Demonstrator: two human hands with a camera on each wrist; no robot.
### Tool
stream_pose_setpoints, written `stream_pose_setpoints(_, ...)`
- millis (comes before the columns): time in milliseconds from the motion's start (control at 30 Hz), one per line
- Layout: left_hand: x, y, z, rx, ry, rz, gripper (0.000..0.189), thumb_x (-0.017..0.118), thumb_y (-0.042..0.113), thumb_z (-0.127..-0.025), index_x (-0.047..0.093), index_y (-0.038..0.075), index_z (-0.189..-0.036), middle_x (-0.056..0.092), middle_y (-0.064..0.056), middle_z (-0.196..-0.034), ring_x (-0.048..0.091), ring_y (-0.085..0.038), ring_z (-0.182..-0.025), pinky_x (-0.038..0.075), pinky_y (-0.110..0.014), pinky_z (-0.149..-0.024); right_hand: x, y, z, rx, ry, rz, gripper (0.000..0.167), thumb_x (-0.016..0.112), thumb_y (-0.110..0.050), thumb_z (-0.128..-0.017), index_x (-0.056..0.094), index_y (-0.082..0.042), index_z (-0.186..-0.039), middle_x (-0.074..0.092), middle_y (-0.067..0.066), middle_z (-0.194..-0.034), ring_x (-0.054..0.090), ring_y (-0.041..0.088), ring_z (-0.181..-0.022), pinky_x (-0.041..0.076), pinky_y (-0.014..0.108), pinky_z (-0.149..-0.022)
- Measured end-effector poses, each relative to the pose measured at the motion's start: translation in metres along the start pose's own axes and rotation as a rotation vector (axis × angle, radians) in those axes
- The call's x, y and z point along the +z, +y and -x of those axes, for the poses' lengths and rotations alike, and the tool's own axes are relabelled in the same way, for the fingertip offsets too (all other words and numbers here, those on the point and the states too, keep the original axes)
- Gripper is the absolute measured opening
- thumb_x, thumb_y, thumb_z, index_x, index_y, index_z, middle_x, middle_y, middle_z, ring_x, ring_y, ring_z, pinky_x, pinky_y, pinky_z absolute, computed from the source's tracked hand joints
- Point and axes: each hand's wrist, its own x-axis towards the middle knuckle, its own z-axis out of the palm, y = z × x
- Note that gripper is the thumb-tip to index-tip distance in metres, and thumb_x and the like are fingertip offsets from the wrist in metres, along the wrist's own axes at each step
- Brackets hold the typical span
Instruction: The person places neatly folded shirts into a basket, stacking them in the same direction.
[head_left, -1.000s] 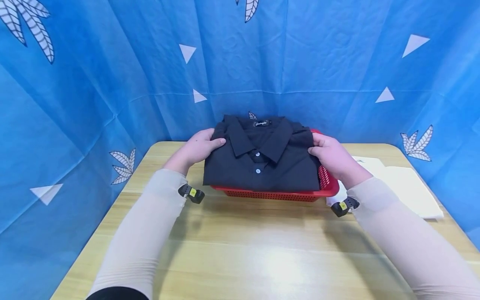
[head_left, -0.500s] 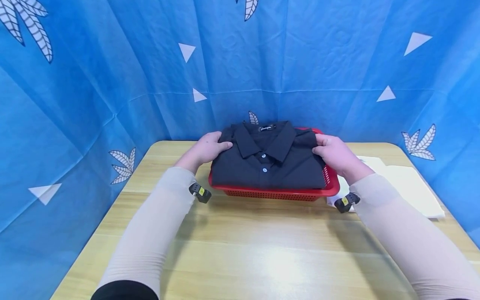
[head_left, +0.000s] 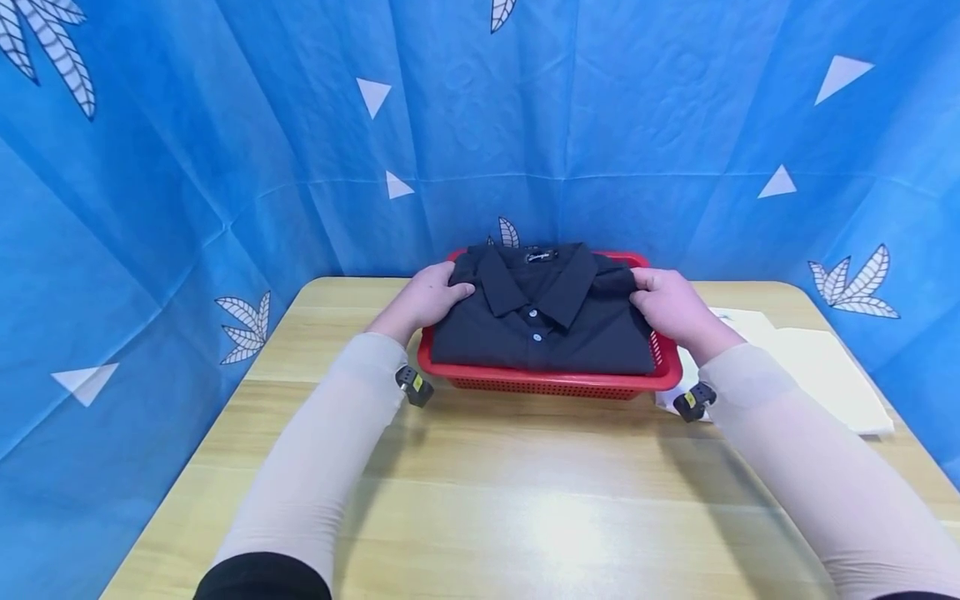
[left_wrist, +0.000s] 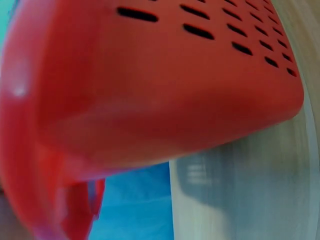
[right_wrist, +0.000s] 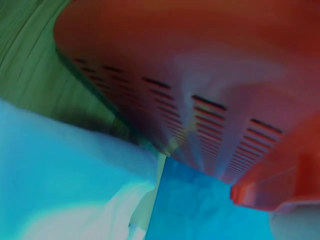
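A folded black collared shirt (head_left: 480, 337) lies in a red plastic basket (head_left: 540, 380), collar toward the back and two white buttons showing. At its left side my left hand (head_left: 426, 298) pinches the cloth, thumb on top and the other fingers hidden below. My right hand (head_left: 671, 307) grips the shirt's right side in the same way, over the basket's right rim. Close up in the left wrist view is the slotted wall of the basket (left_wrist: 150, 95). Another side wall of the basket (right_wrist: 190, 65) fills much of the right wrist view.
Folded white cloths (head_left: 825, 375) lie on the wooden table (head_left: 480, 500) to the right of the basket, partly behind my right forearm. A blue patterned curtain (head_left: 480, 125) hangs right behind the table's back edge.
The shirt has come down and slightly right into the basket, its front edge now inside the rim. My left hand has moved right with it; my right hand has shifted only a little.
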Motion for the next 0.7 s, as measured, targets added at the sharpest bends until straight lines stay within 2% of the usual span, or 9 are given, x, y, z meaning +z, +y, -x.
stream_pose_setpoints(200,0.01,-0.001,-0.007,0.017,0.035,-0.063,0.055,0.057,0.036,-0.104,0.046,0.006,-0.149,0.053,-0.014,-0.144,0.05,-0.029,-0.13,0.037,-0.047,-0.112,0.003,0.005,-0.006,-0.075,0.05,0.155,0.039,0.042,-0.003,-0.1,0.066,-0.005,-0.132,0.065,0.021,-0.121,0.055,0.039,-0.106,0.045,0.054,-0.095)
stream_pose_setpoints(367,0.015,0.003,-0.007,-0.005,0.024,-0.133,0.058,0.059,0.038,-0.103,0.046,0.004,-0.148,0.053,-0.015,-0.144,0.05,-0.031,-0.131,0.037,-0.047,-0.113,0.005,0.009,-0.008,-0.133,0.067,0.306,0.041,0.046,-0.001,-0.098,0.06,0.002,-0.137,0.062,0.027,-0.127,0.057,0.043,-0.113,0.043,0.059,-0.102)
stream_pose_setpoints(500,0.018,0.006,-0.006,-0.009,0.007,-0.189,0.058,0.06,0.04,-0.101,0.048,0.004,-0.146,0.055,-0.015,-0.142,0.052,-0.031,-0.129,0.039,-0.046,-0.112,0.006,0.013,-0.007,-0.152,0.06,0.349,0.043,0.048,0.0,-0.098,0.054,0.005,-0.14,0.06,0.029,-0.129,0.056,0.045,-0.117,0.04,0.06,-0.105)
stream_pose_setpoints(700,0.025,0.007,-0.005,0.03,0.0,-0.378,0.06,0.061,0.043,-0.1,0.05,0.005,-0.145,0.059,-0.015,-0.139,0.057,-0.032,-0.124,0.043,-0.049,-0.108,0.011,0.018,-0.006,-0.181,0.077,0.38,0.045,0.052,-0.002,-0.096,0.052,0.004,-0.141,0.057,0.027,-0.134,0.053,0.044,-0.124,0.037,0.06,-0.109)
